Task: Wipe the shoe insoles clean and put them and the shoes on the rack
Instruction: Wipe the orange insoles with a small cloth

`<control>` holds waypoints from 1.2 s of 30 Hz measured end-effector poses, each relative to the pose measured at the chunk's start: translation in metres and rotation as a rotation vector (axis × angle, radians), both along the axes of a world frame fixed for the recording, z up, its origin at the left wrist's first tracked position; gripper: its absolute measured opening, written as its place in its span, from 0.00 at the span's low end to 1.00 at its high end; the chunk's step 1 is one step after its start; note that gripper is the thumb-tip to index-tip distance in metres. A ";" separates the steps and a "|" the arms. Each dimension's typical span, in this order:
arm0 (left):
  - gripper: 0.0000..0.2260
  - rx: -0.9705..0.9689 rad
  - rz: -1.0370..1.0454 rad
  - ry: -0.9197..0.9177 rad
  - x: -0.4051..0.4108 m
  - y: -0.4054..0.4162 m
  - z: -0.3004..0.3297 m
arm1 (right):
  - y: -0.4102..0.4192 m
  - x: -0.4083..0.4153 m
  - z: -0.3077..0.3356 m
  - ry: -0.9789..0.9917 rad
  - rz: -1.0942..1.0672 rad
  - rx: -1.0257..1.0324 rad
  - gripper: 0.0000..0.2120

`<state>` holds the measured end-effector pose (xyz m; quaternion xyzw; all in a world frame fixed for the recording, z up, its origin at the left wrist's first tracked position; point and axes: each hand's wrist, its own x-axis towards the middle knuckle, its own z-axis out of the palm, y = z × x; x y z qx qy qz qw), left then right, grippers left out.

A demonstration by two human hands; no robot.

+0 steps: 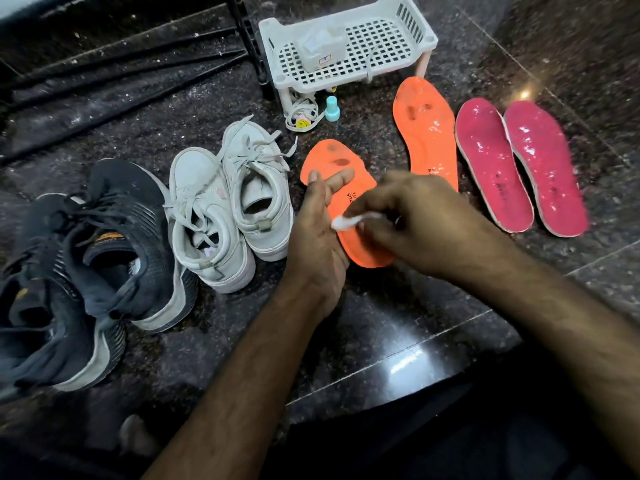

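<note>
An orange insole [341, 168] lies on the dark stone floor in the middle. My left hand [317, 233] presses on its left edge with straight fingers. My right hand [412, 216] pinches a small white wipe [346, 221] against the insole's heel half. A second orange insole [427, 133] lies to the right, wet and shiny. Two pink insoles [493, 164] [549, 168] lie further right, also wet. A pair of white sneakers [232, 202] stands left of my hands, and a pair of dark sneakers [86, 265] lies at far left.
A white plastic basket rack [349, 46] stands at the back with a wipes pack [322, 46] in it. A small teal bottle [331, 109] and a coiled lace [301, 112] sit beneath it. A black metal shoe rack [121, 67] runs along the back left.
</note>
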<state>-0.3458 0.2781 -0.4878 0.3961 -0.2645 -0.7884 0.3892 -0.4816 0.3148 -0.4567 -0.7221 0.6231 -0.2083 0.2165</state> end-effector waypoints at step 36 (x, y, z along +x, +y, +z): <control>0.20 0.023 0.023 0.044 0.000 0.001 0.000 | 0.007 -0.005 0.002 0.030 0.217 0.158 0.11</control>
